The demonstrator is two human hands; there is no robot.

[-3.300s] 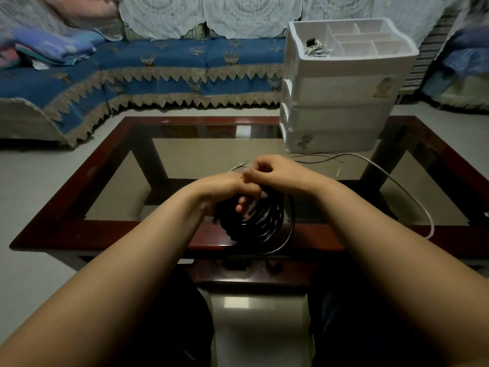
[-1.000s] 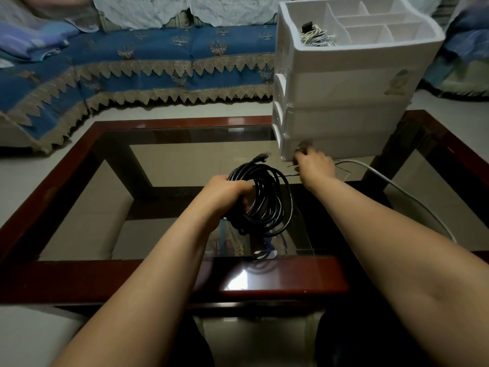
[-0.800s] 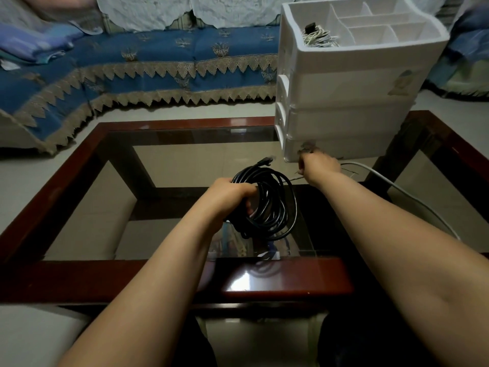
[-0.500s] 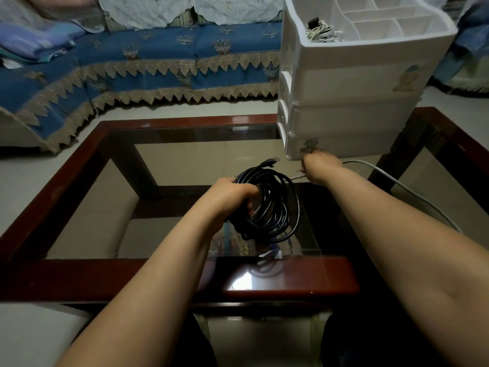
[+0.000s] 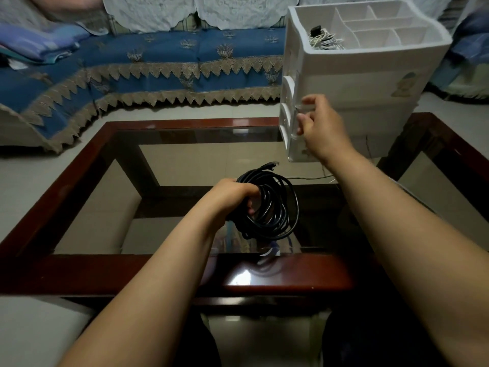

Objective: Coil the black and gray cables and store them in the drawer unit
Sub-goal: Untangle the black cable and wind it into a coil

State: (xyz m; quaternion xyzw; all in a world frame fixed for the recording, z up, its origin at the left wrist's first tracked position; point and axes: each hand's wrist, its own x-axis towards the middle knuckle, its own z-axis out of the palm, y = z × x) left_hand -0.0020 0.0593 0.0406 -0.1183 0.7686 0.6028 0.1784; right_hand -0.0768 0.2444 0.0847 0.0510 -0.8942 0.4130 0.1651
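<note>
My left hand (image 5: 232,196) grips the coiled black cable (image 5: 275,207) and holds it upright just above the glass table top, one plug end sticking out at the top. My right hand (image 5: 321,127) is raised at the front left corner of the white drawer unit (image 5: 370,83). Its thumb and curled fingers pinch the edge of the middle drawer. A thin stretch of the gray cable (image 5: 309,178) lies loose on the glass below the unit, partly hidden by my right forearm.
The unit stands on the far right of a glass table with a dark red wooden frame (image 5: 158,271). Its open top tray holds a small white cable bundle (image 5: 324,39). A blue sofa (image 5: 158,62) runs behind the table.
My right hand has risen from the foot of the unit to the middle drawer's corner. The view has shifted closer. My left hand keeps holding the black coil.
</note>
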